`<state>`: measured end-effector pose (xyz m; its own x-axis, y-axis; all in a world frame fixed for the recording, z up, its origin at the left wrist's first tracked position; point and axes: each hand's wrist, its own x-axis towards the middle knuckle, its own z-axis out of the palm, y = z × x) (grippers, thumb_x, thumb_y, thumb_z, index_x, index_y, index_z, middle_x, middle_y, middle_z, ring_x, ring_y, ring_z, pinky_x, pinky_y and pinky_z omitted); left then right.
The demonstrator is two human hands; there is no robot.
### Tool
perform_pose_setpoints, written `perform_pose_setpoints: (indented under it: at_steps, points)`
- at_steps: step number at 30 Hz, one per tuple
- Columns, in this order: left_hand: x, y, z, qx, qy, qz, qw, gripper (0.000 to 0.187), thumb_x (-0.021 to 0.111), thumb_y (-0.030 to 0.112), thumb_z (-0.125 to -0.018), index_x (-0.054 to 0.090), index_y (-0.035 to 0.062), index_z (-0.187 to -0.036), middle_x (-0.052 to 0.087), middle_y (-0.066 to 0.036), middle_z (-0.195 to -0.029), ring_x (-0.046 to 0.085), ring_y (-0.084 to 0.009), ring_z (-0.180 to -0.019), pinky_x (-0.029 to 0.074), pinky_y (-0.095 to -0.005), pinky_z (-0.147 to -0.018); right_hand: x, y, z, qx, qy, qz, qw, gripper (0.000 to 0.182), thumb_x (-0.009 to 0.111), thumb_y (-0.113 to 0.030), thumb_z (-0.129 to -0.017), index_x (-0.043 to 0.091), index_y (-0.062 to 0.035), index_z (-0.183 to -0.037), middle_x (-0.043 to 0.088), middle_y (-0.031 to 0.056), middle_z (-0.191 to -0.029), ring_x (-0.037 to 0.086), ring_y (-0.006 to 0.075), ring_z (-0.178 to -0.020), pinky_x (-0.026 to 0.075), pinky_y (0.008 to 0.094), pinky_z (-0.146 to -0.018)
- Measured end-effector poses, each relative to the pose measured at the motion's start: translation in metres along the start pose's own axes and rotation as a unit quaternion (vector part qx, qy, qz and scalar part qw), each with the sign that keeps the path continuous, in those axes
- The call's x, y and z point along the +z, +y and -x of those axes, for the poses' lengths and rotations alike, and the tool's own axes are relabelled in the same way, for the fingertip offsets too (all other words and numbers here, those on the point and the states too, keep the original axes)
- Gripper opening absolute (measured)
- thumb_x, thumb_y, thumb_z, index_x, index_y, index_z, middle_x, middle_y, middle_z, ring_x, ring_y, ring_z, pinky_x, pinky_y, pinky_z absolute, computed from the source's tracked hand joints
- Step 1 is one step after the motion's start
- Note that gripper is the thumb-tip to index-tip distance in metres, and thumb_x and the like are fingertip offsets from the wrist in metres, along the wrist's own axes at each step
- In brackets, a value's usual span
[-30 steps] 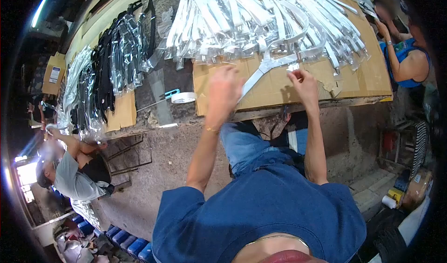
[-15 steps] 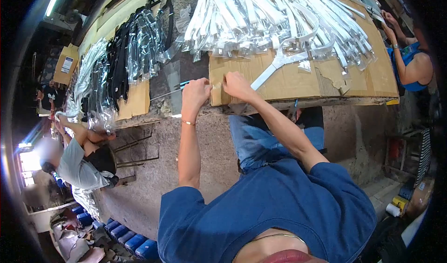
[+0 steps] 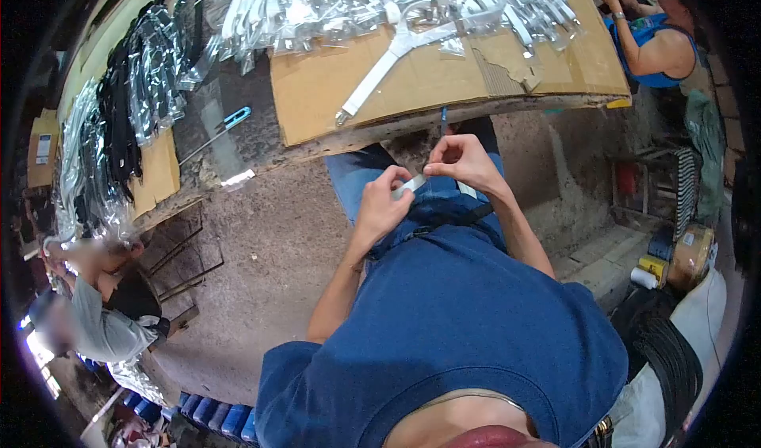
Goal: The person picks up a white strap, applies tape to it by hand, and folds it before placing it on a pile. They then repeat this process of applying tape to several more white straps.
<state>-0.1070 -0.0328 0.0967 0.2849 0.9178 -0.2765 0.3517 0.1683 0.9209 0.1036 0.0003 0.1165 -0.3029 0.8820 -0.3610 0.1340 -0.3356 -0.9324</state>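
Observation:
Both hands are in front of my lap, below the table edge. My left hand point(image 3: 386, 204) pinches a short white strip point(image 3: 411, 185) at its left part. My right hand point(image 3: 464, 162) closes thumb and forefinger on the strip's other end. On the cardboard point(image 3: 305, 91) above lies a white Y-shaped strap point(image 3: 372, 83) with a metal clip at its lower end. Many white straps in clear plastic point(image 3: 333, 8) are piled behind it.
Black straps in plastic point(image 3: 119, 107) and a blue-handled tool point(image 3: 236, 117) lie on the table's left. A person in grey point(image 3: 111, 321) is at the left, another in blue point(image 3: 658, 47) at the upper right. A box point(image 3: 691, 250) stands at the right.
Both hands have left the cardboard edge and come down toward my lap, now with a white strip between them. The view has shifted, and the Y-shaped strap's clip end is uncovered.

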Motion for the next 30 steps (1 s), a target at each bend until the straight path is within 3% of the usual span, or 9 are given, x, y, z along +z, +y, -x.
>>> perform_pose_setpoints:
  at_steps: [1,3,4,7,9,16,18,21,30]
  points:
    - [0.018,-0.012,-0.006,-0.015,0.004,0.022,1.000,0.021,0.062,0.014,-0.080,0.059,0.0012,-0.097,0.064,-0.017,-0.070,0.065,-0.0262,-0.066,0.048,-0.0363,-0.061,-0.006,0.009,0.006,0.002,0.004,0.000,1.000,0.013,0.074,0.001,-0.076,0.061,-0.0015,-0.077,0.065,0.0034,-0.074,0.063,0.0085,-0.071,0.050,0.0222,-0.064]
    - [0.042,-0.015,-0.017,-0.045,0.025,0.002,0.999,0.025,0.064,0.019,-0.084,0.059,0.0005,-0.099,0.063,-0.015,-0.068,0.064,-0.0254,-0.064,0.048,-0.0356,-0.061,-0.015,0.026,0.013,-0.007,0.126,0.022,0.992,0.016,0.073,0.003,-0.077,0.058,-0.0018,-0.078,0.065,0.0033,-0.076,0.063,0.0087,-0.071,0.051,0.0223,-0.065]
    - [0.052,-0.023,-0.023,-0.044,0.019,0.001,0.999,0.025,0.064,0.019,-0.084,0.059,0.0005,-0.099,0.063,-0.015,-0.068,0.064,-0.0254,-0.064,0.048,-0.0356,-0.061,-0.019,0.030,0.011,-0.031,0.136,-0.019,0.990,0.018,0.071,0.005,-0.078,0.055,-0.0017,-0.080,0.064,0.0028,-0.078,0.062,0.0084,-0.073,0.051,0.0221,-0.067]
    - [0.065,-0.027,-0.039,0.040,0.017,0.053,0.998,0.026,0.063,0.021,-0.089,0.060,0.0012,-0.104,0.064,-0.010,-0.067,0.061,-0.0191,-0.059,0.047,-0.0324,-0.056,-0.029,0.030,0.006,-0.054,0.156,0.088,0.982,0.018,0.070,0.006,-0.079,0.054,-0.0014,-0.082,0.063,0.0027,-0.079,0.062,0.0082,-0.075,0.052,0.0229,-0.068]
    - [0.062,-0.023,-0.047,-0.060,-0.122,0.164,0.977,0.026,0.056,0.017,-0.095,0.057,-0.0005,-0.114,0.061,-0.004,-0.072,0.055,-0.0091,-0.059,0.043,-0.0237,-0.052,-0.031,0.032,-0.001,-0.070,0.163,0.060,0.982,0.017,0.069,0.005,-0.079,0.054,-0.0012,-0.084,0.063,0.0032,-0.079,0.062,0.0086,-0.075,0.052,0.0236,-0.068]
    - [0.072,-0.035,-0.067,-0.045,-0.047,0.228,0.972,0.028,0.057,0.009,-0.093,0.053,-0.0020,-0.119,0.065,-0.009,-0.075,0.062,-0.0132,-0.061,0.052,-0.0259,-0.056,-0.030,0.033,-0.019,-0.223,0.226,0.184,0.930,0.022,0.070,0.004,-0.077,0.059,0.0004,-0.096,0.063,0.0041,-0.077,0.061,0.0096,-0.071,0.050,0.0239,-0.065]
    - [0.074,-0.038,-0.071,-0.041,-0.021,0.225,0.973,0.027,0.057,0.009,-0.093,0.054,-0.0021,-0.118,0.065,-0.011,-0.076,0.063,-0.0144,-0.063,0.052,-0.0258,-0.057,-0.031,0.036,-0.023,-0.235,0.207,0.234,0.920,0.024,0.070,0.001,-0.077,0.058,-0.0013,-0.098,0.066,0.0120,-0.084,0.067,0.0234,-0.077,0.052,0.0314,-0.069]
    - [0.077,-0.043,-0.077,-0.029,-0.019,0.242,0.970,0.024,0.058,0.009,-0.093,0.056,-0.0022,-0.114,0.065,-0.010,-0.077,0.063,-0.0146,-0.062,0.052,-0.0260,-0.056,-0.033,0.038,-0.027,-0.242,0.198,0.236,0.920,0.024,0.069,0.001,-0.078,0.059,-0.0009,-0.100,0.066,0.0140,-0.084,0.067,0.0267,-0.078,0.052,0.0329,-0.070]
    - [0.086,-0.039,-0.080,-0.076,0.005,0.306,0.949,0.023,0.055,0.014,-0.095,0.057,-0.0033,-0.110,0.064,-0.010,-0.076,0.062,-0.0152,-0.060,0.051,-0.0259,-0.054,-0.037,0.037,-0.031,-0.247,0.191,0.218,0.925,0.026,0.068,0.003,-0.079,0.058,-0.0001,-0.103,0.068,0.0117,-0.090,0.068,0.0226,-0.082,0.054,0.0318,-0.073]
